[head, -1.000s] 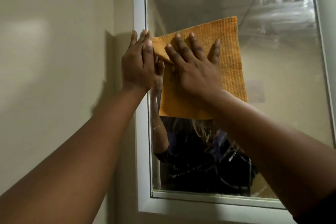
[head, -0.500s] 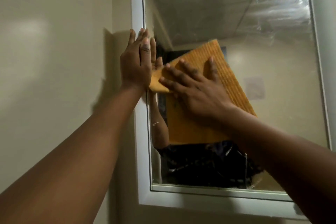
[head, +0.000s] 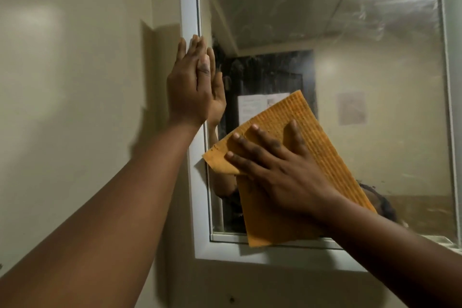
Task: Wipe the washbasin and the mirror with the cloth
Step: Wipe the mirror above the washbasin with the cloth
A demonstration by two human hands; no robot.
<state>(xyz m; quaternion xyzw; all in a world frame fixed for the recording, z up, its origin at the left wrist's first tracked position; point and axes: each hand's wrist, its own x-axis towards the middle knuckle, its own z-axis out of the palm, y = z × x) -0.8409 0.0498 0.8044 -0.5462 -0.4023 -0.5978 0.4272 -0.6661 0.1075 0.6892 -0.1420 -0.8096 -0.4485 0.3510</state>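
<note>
Orange ribbed square cloth [head: 322, 157] lies flat against the white-framed wall mirror [head: 350, 70], under the right hand [head: 280, 172], whose spread, straight fingers press it to the lower glass. Cloth's bottom corner overlaps the frame below the hand. Left hand [head: 192, 87], fingers straight and together, rests flat on the mirror's left frame edge, up-left of the right hand.

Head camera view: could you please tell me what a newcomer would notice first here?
The orange cloth stands out most, pressed flat against the lower part of the mirror by the right hand with spread fingers. The left hand rests flat on the mirror's white frame at its left edge. Smeary streaks cloud the glass at the upper right.
</note>
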